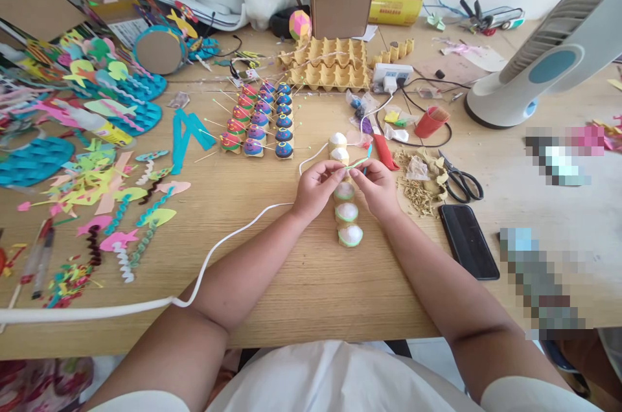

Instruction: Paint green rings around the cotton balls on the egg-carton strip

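My left hand (317, 186) and my right hand (379, 186) meet over the middle of the table, thumbs and fingertips pinched. Between them they hold a thin light green strip (358, 163); it looks soft, like modelling clay, but its material is unclear. A turquoise piece (370, 151) sticks up by my right fingers. Beneath my hands runs a row of egg-carton cups with white domed tops (346, 212). The nearer cups have a green line round the edge; my fingers partly hide the middle ones.
Painted egg-carton caterpillars (260, 119) stand beyond my left hand, with egg trays (335, 62) behind. Scissors (462, 182), a black phone (469, 241) and a red cup (431, 122) lie right, near a white fan (529, 68). A white cable (214, 250) crosses left; paper fish (119, 240) lie there.
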Demonstrator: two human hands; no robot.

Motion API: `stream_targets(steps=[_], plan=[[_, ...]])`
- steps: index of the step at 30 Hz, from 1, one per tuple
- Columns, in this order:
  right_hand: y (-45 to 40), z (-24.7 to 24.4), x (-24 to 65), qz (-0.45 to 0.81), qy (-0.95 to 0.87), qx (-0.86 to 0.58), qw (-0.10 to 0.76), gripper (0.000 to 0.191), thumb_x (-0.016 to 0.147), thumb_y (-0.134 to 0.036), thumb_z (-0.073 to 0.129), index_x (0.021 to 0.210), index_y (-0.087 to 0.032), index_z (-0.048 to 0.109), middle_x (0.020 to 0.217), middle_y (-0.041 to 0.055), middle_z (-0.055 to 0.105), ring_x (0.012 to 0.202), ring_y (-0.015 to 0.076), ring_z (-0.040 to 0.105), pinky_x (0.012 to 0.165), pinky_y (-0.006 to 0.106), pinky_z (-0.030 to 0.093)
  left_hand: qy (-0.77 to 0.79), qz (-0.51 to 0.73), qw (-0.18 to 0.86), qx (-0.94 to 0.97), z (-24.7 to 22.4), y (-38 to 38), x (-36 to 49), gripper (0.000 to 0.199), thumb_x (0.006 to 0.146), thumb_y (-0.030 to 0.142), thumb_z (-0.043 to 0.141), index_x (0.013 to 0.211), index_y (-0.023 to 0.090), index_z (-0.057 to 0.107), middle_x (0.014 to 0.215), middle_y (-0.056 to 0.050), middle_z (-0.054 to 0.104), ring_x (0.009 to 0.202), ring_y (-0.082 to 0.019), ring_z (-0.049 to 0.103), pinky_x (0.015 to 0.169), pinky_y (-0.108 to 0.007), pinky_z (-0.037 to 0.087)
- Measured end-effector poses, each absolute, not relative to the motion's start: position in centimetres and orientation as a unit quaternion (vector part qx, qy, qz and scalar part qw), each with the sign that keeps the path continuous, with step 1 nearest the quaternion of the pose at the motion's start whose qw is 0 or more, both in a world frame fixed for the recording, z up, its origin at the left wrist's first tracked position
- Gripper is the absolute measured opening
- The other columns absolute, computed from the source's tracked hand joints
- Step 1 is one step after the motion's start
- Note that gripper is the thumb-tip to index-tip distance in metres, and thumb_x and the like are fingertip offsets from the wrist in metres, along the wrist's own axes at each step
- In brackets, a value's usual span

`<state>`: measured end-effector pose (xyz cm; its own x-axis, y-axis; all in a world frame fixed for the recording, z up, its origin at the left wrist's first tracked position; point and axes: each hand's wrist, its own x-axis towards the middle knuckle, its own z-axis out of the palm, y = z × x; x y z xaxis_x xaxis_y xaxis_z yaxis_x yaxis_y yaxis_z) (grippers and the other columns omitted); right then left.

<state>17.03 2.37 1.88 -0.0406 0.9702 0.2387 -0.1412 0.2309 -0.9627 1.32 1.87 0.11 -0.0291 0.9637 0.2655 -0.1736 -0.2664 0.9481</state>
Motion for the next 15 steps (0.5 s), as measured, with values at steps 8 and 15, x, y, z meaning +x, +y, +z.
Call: stream_targets(steps=[8, 15], plan=[[2.41, 1.99, 17.27, 0.473, -0.525, -0.405, 0.581, 0.05, 0.077, -0.072, 0.087, 0.088, -0.025, 0.073, 0.081, -0.001, 0.069, 0.072, 0.0139, 0.058, 0.072, 0.031, 0.052, 0.396, 0.596, 0.463, 0.522, 0.19, 1.81, 1.22, 0.041, 0.087, 0.061, 0.085, 0.097, 0.021, 0.083, 0.09, -0.004, 0.08, 0.075, -0.013, 0.066, 0.069, -0.025, 0.052], [2.4, 1.85, 17.22, 0.466, -0.533, -0.41, 0.575, 0.05, 0.077, -0.072, 0.088, 0.084, -0.025, 0.074, 0.082, -0.0001, 0.073, 0.074, 0.0146, 0.061, 0.076, 0.033, 0.054, 0.394, 0.589, 0.48, 0.518, 0.12, 1.79, 1.25, 0.039, 0.085, 0.057, 0.088, 0.098, 0.021, 0.082, 0.093, -0.004, 0.08, 0.076, -0.013, 0.065, 0.069, -0.025, 0.051]])
